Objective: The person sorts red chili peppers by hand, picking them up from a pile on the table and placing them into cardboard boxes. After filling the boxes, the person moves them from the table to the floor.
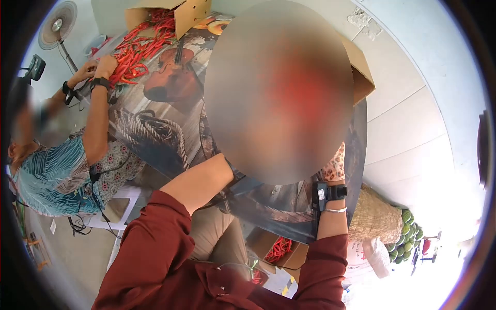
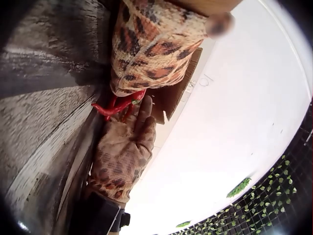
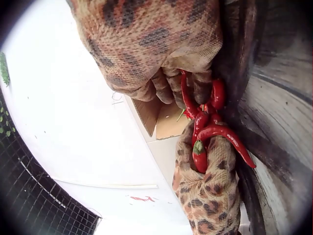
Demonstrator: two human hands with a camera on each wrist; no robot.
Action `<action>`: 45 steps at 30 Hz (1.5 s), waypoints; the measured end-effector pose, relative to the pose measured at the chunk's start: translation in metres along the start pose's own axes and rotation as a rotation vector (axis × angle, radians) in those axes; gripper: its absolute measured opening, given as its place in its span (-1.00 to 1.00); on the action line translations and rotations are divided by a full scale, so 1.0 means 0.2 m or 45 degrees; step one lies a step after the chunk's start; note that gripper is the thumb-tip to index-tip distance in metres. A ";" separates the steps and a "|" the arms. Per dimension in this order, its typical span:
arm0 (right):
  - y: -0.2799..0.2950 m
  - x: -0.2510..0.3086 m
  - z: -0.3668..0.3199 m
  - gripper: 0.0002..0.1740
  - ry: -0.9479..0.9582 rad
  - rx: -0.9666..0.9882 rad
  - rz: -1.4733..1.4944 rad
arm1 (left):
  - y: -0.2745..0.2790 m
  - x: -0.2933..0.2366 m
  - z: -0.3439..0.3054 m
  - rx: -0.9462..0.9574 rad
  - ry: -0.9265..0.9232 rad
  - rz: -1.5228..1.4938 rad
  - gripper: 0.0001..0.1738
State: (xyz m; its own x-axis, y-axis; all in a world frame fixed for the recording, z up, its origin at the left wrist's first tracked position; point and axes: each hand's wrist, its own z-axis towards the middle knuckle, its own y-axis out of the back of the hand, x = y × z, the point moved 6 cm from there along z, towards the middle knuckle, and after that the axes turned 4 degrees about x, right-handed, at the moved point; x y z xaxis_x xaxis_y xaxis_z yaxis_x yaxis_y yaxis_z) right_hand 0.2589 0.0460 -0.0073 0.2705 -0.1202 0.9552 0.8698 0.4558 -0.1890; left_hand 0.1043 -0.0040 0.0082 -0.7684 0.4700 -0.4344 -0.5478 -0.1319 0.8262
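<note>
Most of both hands is masked by a blur in the head view, where only the patterned glove cuff of my right hand (image 1: 335,161) shows. In the right wrist view, my gloved left hand (image 3: 210,193) grips several red chillies (image 3: 199,128) between thumb and fingers. Above them is my right hand (image 3: 151,44), fingers loosely bent and touching the chillies. The left wrist view shows the back of my left hand (image 2: 151,49) close up, red chillies (image 2: 112,110) beneath it, and the palm of my right hand (image 2: 122,159), its fingers fairly straight at the chillies.
Another person (image 1: 57,160) handles a chilli pile (image 1: 135,57) at the table's left side, beside a cardboard box (image 1: 192,18). One more box (image 1: 361,70) stands at the right. Below the table edge is a box with chillies (image 1: 279,249); a woven sack (image 1: 373,214) stands right.
</note>
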 end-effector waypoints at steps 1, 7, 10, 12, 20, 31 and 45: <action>0.00 0.00 0.00 -0.45 -0.015 0.024 0.023 | 0.00 0.00 -0.01 -0.015 -0.004 -0.009 -0.44; 0.00 0.00 -0.01 -0.45 -0.022 0.041 0.082 | 0.05 0.00 -0.02 -0.092 0.023 -0.035 -0.38; 0.04 -0.02 0.00 -0.48 -0.040 0.023 0.219 | 0.06 0.06 -0.02 -0.192 0.111 -0.121 -0.40; 0.05 -0.04 0.02 -0.51 -0.081 -0.016 0.377 | 0.06 0.09 -0.02 -0.232 0.112 -0.259 -0.43; 0.02 0.01 -0.02 -0.57 0.022 0.002 0.306 | 0.19 0.17 -0.06 -0.513 0.253 -0.697 -0.53; -0.06 0.13 -0.05 -0.51 -0.252 -0.074 -0.866 | 0.33 0.42 -0.09 -0.931 0.283 -1.754 -0.59; -0.21 0.17 -0.07 -0.48 -0.320 0.091 -0.728 | 0.32 0.43 -0.09 -0.934 0.375 -2.342 -0.61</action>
State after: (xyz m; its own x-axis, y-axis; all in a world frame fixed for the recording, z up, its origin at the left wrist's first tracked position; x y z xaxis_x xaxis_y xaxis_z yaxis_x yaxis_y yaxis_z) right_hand 0.2384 0.0104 0.0299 -0.3424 -0.1554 0.9266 0.8160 0.4396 0.3753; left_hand -0.0033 0.0127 0.0174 0.7879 0.3130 -0.5303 -0.5438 -0.0503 -0.8377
